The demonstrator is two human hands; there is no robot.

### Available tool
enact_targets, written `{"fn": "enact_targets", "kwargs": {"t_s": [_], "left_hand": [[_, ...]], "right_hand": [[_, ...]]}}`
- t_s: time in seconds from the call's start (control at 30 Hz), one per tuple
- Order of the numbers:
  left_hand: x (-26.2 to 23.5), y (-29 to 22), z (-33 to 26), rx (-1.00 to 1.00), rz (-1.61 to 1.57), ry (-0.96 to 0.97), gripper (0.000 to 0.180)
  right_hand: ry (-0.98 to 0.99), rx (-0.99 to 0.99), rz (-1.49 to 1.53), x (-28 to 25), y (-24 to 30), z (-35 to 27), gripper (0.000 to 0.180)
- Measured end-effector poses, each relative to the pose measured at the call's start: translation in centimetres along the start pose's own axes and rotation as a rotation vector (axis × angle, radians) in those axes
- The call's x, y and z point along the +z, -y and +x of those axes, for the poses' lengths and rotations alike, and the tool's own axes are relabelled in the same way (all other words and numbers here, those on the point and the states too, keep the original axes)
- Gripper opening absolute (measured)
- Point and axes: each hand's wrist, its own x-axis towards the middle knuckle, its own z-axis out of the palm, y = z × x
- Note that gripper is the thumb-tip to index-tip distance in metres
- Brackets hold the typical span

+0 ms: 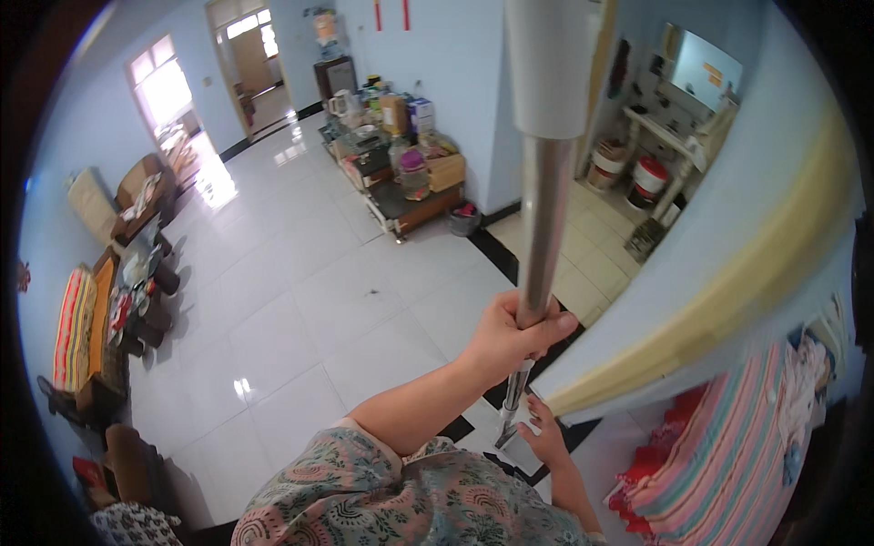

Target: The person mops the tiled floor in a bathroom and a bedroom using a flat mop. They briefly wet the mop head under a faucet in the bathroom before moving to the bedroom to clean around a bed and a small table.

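A long silver metal pole (539, 227) with a pale grey sleeve (550, 68) on its upper part stands steeply before me, tilting slightly. My left hand (521, 335) is wrapped round its middle, thumb to the right. Lower down, my right hand (545, 439) is beside the thin lower section of the pole, its fingers apart and holding nothing I can see. The pole's foot is near the floor and too small to make out, so I cannot tell what kind of tool it is.
Close on my right is a wall edge with yellow trim (710, 318); a bed with a striped cover (701, 455) lies beyond it. Ahead, a low table (401, 205) holds jars and boxes beside a small bin (464, 218). A sofa (96, 318) and stools line the left wall.
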Motion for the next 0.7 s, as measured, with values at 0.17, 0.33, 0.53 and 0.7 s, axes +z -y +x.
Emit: {"fn": "enact_targets", "kwargs": {"t_s": [0.17,0.33,0.53,0.7], "left_hand": [[-11.7,-4.5,1.3,0.205,0.0,-0.238,0.018],[-22.3,-9.8,2.8,0.349,0.044,-0.469,0.017],[-32.8,-14.1,2.8,0.545,0.186,-0.69,0.019],[-38.9,-16.5,4.1,0.7,0.421,-0.824,0.021]], "right_hand": [[0.249,-0.037,-0.021,7.8,2.9,11.4,0.063],[0.407,0.021,-0.062,13.3,0.3,22.0,0.053],[0.294,0.272,0.129,18.5,1.8,33.4,0.012],[0.295,0.33,0.337,19.7,6.3,42.6,0.011]]}}
